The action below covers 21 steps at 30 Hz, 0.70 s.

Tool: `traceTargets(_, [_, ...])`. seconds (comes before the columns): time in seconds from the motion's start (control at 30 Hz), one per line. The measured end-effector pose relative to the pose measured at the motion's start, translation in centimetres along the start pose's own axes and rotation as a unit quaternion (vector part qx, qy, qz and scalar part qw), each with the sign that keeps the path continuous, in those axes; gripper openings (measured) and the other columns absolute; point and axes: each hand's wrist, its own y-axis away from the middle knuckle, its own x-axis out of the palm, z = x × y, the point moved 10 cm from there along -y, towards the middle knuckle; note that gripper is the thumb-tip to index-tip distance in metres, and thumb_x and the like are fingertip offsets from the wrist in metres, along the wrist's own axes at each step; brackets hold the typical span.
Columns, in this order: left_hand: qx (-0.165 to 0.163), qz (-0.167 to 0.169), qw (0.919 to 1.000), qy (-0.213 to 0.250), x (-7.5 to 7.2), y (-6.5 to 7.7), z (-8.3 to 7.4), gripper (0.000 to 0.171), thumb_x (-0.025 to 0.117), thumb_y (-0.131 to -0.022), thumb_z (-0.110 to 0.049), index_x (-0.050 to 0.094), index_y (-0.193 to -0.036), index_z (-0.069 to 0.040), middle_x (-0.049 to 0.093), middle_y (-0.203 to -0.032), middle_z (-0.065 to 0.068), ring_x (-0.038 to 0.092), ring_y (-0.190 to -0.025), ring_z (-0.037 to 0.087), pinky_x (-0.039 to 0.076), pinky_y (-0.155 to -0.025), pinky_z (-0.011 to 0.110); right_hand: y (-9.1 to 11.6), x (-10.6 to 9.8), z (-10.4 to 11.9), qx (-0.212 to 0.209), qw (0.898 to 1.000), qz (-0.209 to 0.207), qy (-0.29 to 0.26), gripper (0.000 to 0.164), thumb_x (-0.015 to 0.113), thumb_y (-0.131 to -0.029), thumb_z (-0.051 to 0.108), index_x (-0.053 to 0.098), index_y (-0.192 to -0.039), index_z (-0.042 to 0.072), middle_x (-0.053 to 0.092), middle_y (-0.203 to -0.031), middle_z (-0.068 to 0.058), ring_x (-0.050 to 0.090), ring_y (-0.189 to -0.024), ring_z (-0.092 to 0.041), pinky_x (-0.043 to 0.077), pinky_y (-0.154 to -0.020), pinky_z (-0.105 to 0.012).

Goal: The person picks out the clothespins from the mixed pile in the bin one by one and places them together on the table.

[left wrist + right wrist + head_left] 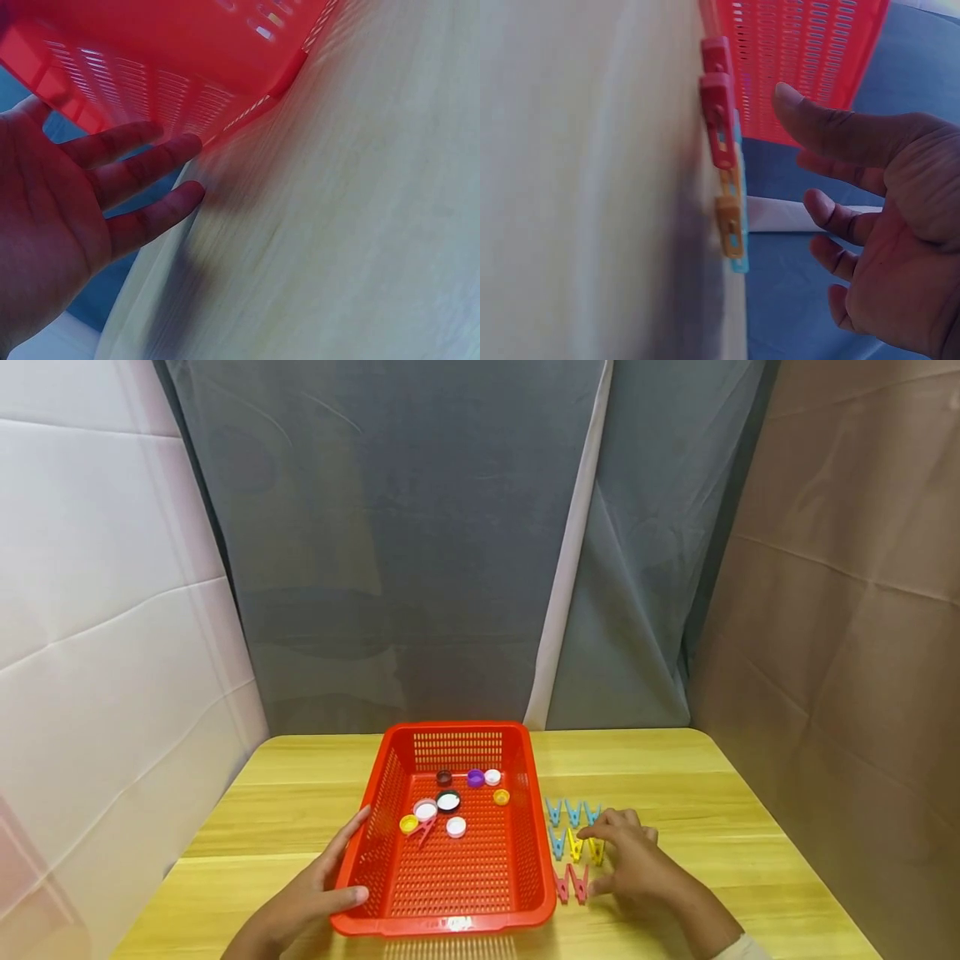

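Observation:
A red plastic basket stands on the table. My left hand rests against its left side, thumb on the rim and fingers straight along the outside; in the left wrist view the fingers are spread beside the slotted wall. To the right of the basket, several clothespins lie in rows: blue clothespins at the far side, yellow clothespins in the middle, red clothespins nearest. Over their right edge hovers my right hand, fingers bent loosely and apart, holding nothing; it partly covers a yellow one.
Inside the basket lie several bottle caps, among them a purple cap, a black-rimmed cap and a yellow cap, plus one red clothespin. Grey curtains hang behind the wooden table; light cloth walls stand at both sides.

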Motion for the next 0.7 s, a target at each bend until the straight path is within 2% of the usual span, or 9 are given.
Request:
traceTargets(0.2, [0.011, 0.004, 0.9999, -0.010, 0.1, 0.0, -0.4, 0.092, 0.060, -0.094, -0.014, -0.001, -0.158, -0.039, 0.001, -0.163, 0.025, 0.043, -0.132, 0.042, 0.057, -0.093, 0.042, -0.2, -1.5, 0.2, 0.005, 1.000, -0.007, 0.002, 0.067, 0.093, -0.060, 0.029, 0.068, -0.122, 0.028, 0.053, -0.115, 0.006, 0.037, -0.116, -0.022, 0.021, -0.091, -0.049])
traceTargets(0.37, [0.020, 0.008, 0.9998, -0.004, 0.1, 0.0, -0.6, 0.091, 0.060, -0.094, -0.014, 0.000, -0.158, -0.038, 0.001, -0.163, 0.027, 0.044, -0.131, 0.042, 0.057, -0.093, 0.042, -0.7, -3.1, 1.2, -0.006, 1.000, -0.027, 0.015, 0.067, 0.094, -0.060, 0.027, 0.066, -0.121, 0.033, 0.050, -0.125, 0.005, 0.033, -0.129, -0.031, 0.023, -0.095, -0.055])
traceTargets(0.57, [0.033, 0.019, 0.9993, 0.005, 0.2, 0.1, -0.7, 0.091, 0.058, -0.095, -0.011, -0.002, -0.159, -0.037, 0.000, -0.162, 0.028, 0.044, -0.132, 0.044, 0.057, -0.094, 0.043, -1.9, -5.3, 2.9, -0.020, 0.999, -0.044, 0.007, 0.068, 0.093, -0.064, 0.025, 0.064, -0.125, 0.033, 0.047, -0.133, 0.001, 0.026, -0.136, -0.032, 0.022, -0.099, -0.061])
traceTargets(0.7, [0.036, 0.018, 0.9992, -0.004, 0.2, 0.1, -0.8, 0.091, 0.058, -0.095, -0.011, -0.002, -0.159, -0.037, -0.002, -0.162, 0.028, 0.041, -0.133, 0.045, 0.057, -0.095, 0.041, -2.8, -6.2, 4.4, -0.034, 0.998, -0.054, 0.017, 0.068, 0.092, -0.066, 0.026, 0.063, -0.127, 0.030, 0.048, -0.135, -0.002, 0.027, -0.135, -0.033, 0.021, -0.097, -0.061])
